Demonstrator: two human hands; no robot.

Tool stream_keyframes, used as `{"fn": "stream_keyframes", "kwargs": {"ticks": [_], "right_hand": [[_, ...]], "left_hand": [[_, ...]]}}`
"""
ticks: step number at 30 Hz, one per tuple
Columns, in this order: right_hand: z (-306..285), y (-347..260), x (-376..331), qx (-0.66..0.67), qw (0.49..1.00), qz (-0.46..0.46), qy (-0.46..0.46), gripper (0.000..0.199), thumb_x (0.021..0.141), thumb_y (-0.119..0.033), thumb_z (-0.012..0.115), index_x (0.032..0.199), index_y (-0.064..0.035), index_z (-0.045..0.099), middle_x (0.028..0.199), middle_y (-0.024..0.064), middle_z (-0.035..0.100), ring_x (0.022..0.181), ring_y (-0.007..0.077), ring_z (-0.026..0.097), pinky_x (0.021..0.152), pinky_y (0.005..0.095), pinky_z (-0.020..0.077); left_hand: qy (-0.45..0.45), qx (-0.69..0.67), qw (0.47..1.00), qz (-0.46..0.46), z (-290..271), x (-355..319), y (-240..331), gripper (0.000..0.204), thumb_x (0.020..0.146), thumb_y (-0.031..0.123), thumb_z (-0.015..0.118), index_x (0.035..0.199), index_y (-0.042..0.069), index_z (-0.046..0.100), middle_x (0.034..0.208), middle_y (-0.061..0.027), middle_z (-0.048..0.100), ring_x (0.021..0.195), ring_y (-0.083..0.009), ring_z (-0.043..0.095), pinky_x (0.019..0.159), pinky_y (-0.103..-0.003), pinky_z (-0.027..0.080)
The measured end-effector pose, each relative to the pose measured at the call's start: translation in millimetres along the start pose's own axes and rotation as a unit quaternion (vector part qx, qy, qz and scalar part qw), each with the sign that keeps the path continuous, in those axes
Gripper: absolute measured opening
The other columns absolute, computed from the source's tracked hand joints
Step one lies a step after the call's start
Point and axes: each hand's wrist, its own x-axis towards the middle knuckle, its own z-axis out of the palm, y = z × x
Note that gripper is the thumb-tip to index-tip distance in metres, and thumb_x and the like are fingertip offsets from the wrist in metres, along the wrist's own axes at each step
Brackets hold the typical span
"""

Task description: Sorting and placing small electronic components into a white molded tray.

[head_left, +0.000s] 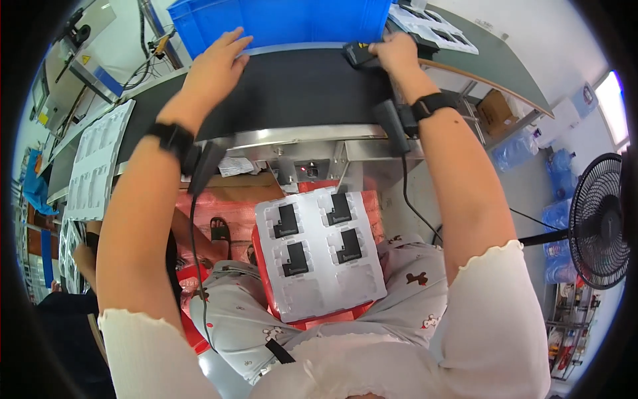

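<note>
Above the far left part of the black conveyor belt (299, 86), my left hand (216, 70) is open, its fingers stretched toward a blue crate (279, 26). At the belt's far right edge my right hand (399, 54) is closed on a black part (359, 55) with a small yellow label. Part of its shape is hidden by my fingers. On my lap lies a white plastic tray (323, 266). Flat black L-shaped parts (296, 258) sit in its upper and middle pockets; the two pockets nearest me show bare plastic.
Another white tray (96, 166) leans at the belt's left end. A tray with dark parts (438, 30) lies on the green table (498, 63) at the far right. A black fan (598, 223) stands to my right. Cables (193, 253) hang from both wrist straps. Another person's leg shows at left.
</note>
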Motion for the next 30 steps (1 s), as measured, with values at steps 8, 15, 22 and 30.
{"fn": "stream_keyframes", "kwargs": {"ticks": [8,15,22,30], "right_hand": [[-57,-7,-183,0.136,0.949,-0.185,-0.214,0.026,0.078,-0.008,0.065,0.104,-0.0028,0.061,0.095,0.0034,0.062,0.083,0.0104,0.058,0.071,0.0254,0.0468],[36,170,-338,-0.006,0.878,-0.037,-0.478,0.026,0.077,-0.003,0.057,0.103,-0.0028,0.059,0.09,0.0163,0.061,0.09,0.0289,0.06,0.08,0.0395,0.0467],[22,180,-393,-0.169,0.909,-0.261,-0.278,0.042,0.075,-0.008,0.06,0.116,-0.004,0.052,0.121,0.0142,0.047,0.113,0.0311,0.045,0.089,0.0388,0.0423],[6,200,-419,-0.342,0.768,-0.391,-0.374,0.043,0.08,-0.014,0.054,0.121,-0.0025,0.051,0.139,0.0139,0.037,0.13,0.0256,0.034,0.095,0.0517,0.0343]], "left_hand": [[-0.236,-0.028,0.971,0.035,35,21,-35,0.037,0.081,0.004,0.058,0.118,0.008,0.056,0.106,-0.0121,0.057,0.099,-0.0271,0.054,0.088,-0.032,0.043],[-0.181,0.139,0.973,-0.043,-59,7,78,0.028,0.073,0.021,0.065,0.099,0.01,0.065,0.088,-0.0157,0.061,0.089,-0.032,0.058,0.077,-0.043,0.046],[-0.162,-0.347,0.835,-0.394,-110,-120,160,0.027,0.085,0.021,0.062,0.106,0.004,0.062,0.094,-0.0017,0.063,0.083,-0.0104,0.058,0.07,-0.025,0.046],[-0.275,-0.505,0.68,-0.453,-13,-320,225,0.019,0.08,0.01,0.066,0.097,0.001,0.063,0.08,-0.0022,0.061,0.07,-0.0095,0.055,0.06,-0.024,0.045]]}}
